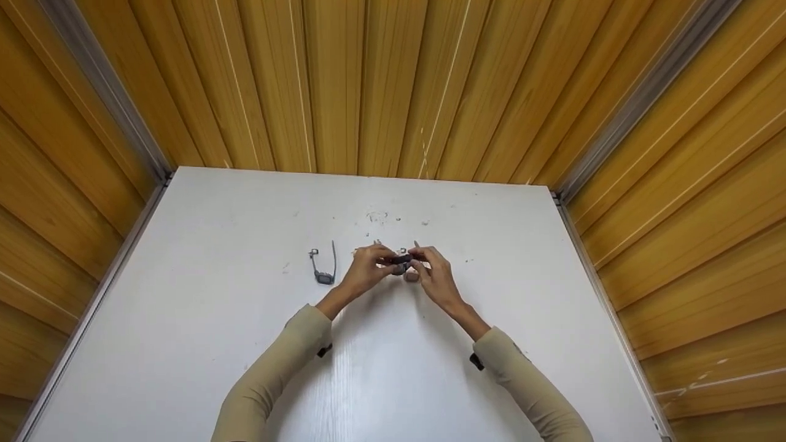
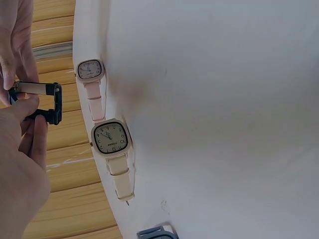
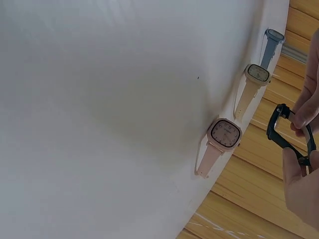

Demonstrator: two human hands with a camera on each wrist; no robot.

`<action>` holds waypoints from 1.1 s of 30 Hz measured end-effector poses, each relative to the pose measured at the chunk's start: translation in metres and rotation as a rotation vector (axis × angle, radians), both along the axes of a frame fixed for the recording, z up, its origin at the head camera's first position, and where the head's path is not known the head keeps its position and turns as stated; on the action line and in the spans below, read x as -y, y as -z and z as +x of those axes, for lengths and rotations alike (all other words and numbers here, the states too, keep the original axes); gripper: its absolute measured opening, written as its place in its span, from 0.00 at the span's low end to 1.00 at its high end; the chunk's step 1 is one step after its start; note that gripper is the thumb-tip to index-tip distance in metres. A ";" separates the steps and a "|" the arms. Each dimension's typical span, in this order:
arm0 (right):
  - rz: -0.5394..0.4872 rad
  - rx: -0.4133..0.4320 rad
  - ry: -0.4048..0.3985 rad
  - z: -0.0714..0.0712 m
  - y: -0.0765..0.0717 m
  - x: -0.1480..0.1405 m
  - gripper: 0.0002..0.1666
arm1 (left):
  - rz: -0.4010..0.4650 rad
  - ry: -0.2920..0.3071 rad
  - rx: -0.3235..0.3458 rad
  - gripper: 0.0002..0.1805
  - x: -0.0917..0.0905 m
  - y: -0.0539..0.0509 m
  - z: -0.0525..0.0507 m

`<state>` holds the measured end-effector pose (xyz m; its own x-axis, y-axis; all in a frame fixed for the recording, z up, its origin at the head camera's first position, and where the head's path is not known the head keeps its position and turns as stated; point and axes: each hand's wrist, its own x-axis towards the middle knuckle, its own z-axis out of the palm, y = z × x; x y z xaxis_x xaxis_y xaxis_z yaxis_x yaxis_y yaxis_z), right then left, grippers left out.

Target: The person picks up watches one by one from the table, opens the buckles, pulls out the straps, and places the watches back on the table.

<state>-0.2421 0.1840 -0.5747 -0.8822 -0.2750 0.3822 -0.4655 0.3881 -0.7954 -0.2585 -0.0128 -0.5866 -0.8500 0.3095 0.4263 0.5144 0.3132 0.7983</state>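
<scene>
Both hands hold a black watch [image 1: 401, 259] up above the white table, its strap bent into an angular loop. My left hand [image 1: 367, 268] pinches one side between thumb and fingers. On the other side, my right hand [image 1: 437, 274] grips it with thumb and fingertips. The left wrist view shows the loop of the black watch [image 2: 58, 103] side-on, and its dial cannot be made out. Beyond the hands lie a beige watch [image 2: 110, 138] and a pink watch [image 2: 90, 70], dials up. The hands partly cover these two in the head view.
A blue-grey watch [image 1: 324, 278] lies left of the hands, its strap undone and spread. Small marks [image 1: 377, 217] dot the white table [image 1: 202, 245] farther back. Wood-patterned panels [image 1: 362, 86] with metal corner posts [image 1: 638, 104] stand around the table's back and sides.
</scene>
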 end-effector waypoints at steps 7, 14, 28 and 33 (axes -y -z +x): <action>-0.030 -0.004 -0.064 0.000 -0.006 0.001 0.14 | -0.036 -0.004 -0.056 0.07 0.002 0.001 0.000; -0.034 -0.025 0.000 0.000 -0.001 0.002 0.13 | -0.068 0.004 -0.029 0.08 0.001 0.003 -0.001; -0.110 -0.064 0.057 0.021 -0.032 0.009 0.12 | -0.081 -0.005 -0.066 0.08 -0.003 0.003 -0.005; -0.119 0.015 0.045 0.021 -0.029 0.007 0.12 | -0.112 -0.020 -0.059 0.07 -0.002 0.000 -0.001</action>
